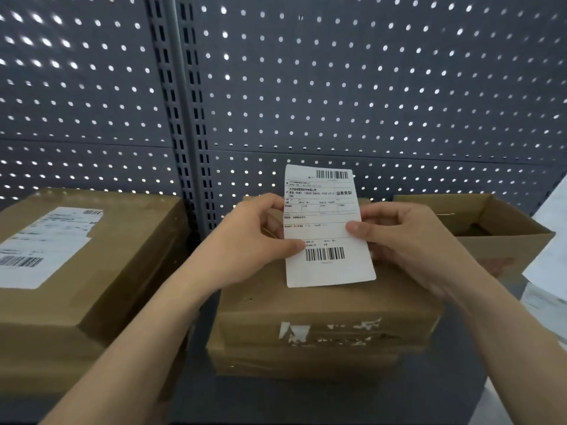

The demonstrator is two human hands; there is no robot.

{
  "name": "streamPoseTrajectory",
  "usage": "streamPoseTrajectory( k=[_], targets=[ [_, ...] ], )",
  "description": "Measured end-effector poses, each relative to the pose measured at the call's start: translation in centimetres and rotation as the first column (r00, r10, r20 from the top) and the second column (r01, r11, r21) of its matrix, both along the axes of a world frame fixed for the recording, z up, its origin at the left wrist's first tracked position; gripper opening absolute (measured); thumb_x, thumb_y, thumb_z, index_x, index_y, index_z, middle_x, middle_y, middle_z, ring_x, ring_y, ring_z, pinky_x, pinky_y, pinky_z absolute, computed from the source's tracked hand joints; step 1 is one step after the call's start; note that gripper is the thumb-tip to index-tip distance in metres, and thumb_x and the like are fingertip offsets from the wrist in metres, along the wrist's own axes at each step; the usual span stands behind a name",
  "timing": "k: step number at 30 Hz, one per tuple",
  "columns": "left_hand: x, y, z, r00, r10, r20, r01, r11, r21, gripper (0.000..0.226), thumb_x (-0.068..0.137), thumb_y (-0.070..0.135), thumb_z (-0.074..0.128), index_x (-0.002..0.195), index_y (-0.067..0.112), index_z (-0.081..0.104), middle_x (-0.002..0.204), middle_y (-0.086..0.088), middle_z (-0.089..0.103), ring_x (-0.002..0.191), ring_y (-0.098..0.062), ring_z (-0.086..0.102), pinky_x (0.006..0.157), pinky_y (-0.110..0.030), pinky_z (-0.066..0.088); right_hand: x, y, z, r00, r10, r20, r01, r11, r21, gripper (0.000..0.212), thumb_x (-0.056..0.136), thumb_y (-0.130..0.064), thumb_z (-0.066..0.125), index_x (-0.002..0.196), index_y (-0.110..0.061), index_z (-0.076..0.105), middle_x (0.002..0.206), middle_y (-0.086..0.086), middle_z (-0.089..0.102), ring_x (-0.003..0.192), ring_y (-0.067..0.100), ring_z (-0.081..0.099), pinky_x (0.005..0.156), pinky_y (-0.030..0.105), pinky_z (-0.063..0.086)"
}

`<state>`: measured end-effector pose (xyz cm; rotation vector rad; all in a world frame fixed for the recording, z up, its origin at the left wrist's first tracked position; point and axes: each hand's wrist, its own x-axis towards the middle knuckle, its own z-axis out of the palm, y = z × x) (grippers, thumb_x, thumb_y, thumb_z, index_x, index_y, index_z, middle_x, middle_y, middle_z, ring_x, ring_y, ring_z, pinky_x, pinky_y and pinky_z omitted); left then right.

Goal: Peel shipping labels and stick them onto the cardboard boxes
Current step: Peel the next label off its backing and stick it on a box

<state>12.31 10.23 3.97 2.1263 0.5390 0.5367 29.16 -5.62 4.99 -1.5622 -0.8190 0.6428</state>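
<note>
A white shipping label (326, 231) with two barcodes stands upright above the middle cardboard box (325, 308). My left hand (254, 240) pinches its left edge, thumb on the front near the lower barcode. My right hand (402, 237) pinches its right edge, thumb on the printed face. The middle box sits on a flatter box and has torn label remains on its front side. A larger cardboard box (92, 259) on the left carries a stuck label (40, 243) on its top.
An open cardboard box (503, 228) stands at the back right. White sheets (549, 271) lie at the far right edge. A grey pegboard wall (337, 87) with a slotted upright closes off the back of the dark shelf (306, 400).
</note>
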Motion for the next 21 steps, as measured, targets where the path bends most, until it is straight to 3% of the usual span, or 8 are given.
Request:
streamPoseTrajectory(
  k=[5, 12, 21],
  targets=[
    [0.1, 0.1, -0.1, 1.000, -0.003, -0.018, 0.004, 0.999, 0.034, 0.040, 0.076, 0.028, 0.083, 0.108, 0.041, 0.062, 0.083, 0.010, 0.070, 0.076, -0.003, 0.065, 0.067, -0.018, 0.048, 0.6, 0.0, -0.4, 0.997, 0.058, 0.060, -0.057, 0.998, -0.025, 0.024, 0.079, -0.004, 0.075, 0.102, -0.007, 0.070, 0.093, 0.007, 0.076, 0.088, 0.023, 0.073, 0.076, 0.036, 0.061],
    [0.2, 0.3, -0.2, 0.999, -0.029, -0.028, 0.030, 0.999, 0.039, 0.049, 0.074, 0.025, 0.085, 0.114, 0.040, 0.061, 0.089, 0.011, 0.072, 0.081, -0.005, 0.066, 0.077, -0.025, 0.053, 0.9, -0.2, -0.8, 0.981, 0.068, 0.179, -0.062, 0.997, -0.036, 0.031, 0.074, -0.004, 0.080, 0.102, -0.014, 0.071, 0.090, 0.003, 0.075, 0.081, 0.019, 0.073, 0.071, 0.031, 0.061],
    [0.4, 0.4, -0.6, 0.999, -0.050, -0.022, 0.050, 0.998, 0.039, 0.051, 0.073, 0.022, 0.086, 0.112, 0.043, 0.061, 0.089, 0.013, 0.071, 0.080, -0.007, 0.065, 0.071, -0.020, 0.049, 0.9, -0.5, -1.2, 0.964, 0.075, 0.257, -0.064, 0.997, -0.050, 0.034, 0.072, -0.007, 0.083, 0.100, -0.021, 0.069, 0.091, -0.003, 0.075, 0.081, 0.015, 0.072, 0.074, 0.029, 0.060]
  ],
)
